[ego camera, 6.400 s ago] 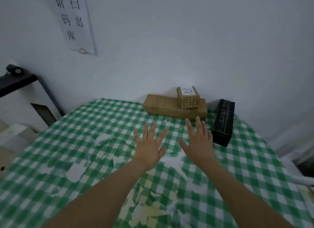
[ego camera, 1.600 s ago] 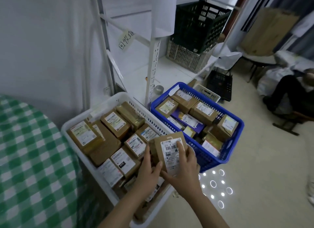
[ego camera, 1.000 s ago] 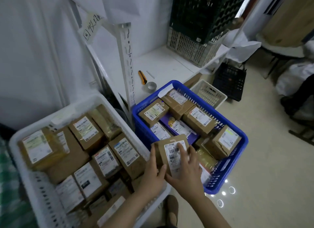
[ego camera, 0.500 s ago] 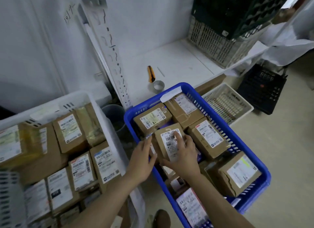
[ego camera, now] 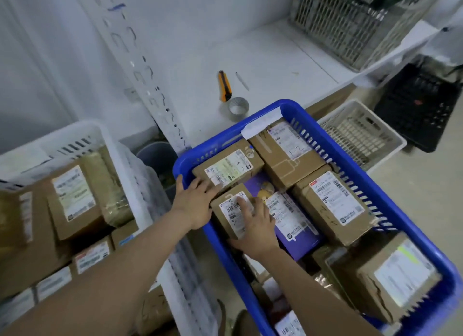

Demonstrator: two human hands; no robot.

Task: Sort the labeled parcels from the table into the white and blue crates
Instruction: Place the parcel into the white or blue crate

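Right, from my end the small brown cardboard parcel with the white barcode label is down inside the blue plastic crate, at its left side, so this one looks as good as sorted. The right hand grips it, fingers spread flat over the label and the thumb hooked along the near edge. The left hand is loose, its fingers straight against the parcel's far left corner and its thumb on the crate rim. Both this crate and the white plastic crate beside it already hold many labelled parcels, which I read as a task well along, but the table is out of view, so I cannot tell what is left on it. Room is tight: the parcel sits between the crate's left wall, a larger brown parcel just beyond it, and a purple box just beside it on the right. I would release by lifting straight up, as I see no sideways slack. The darker gap toward the near left corner looks like the only open pocket.
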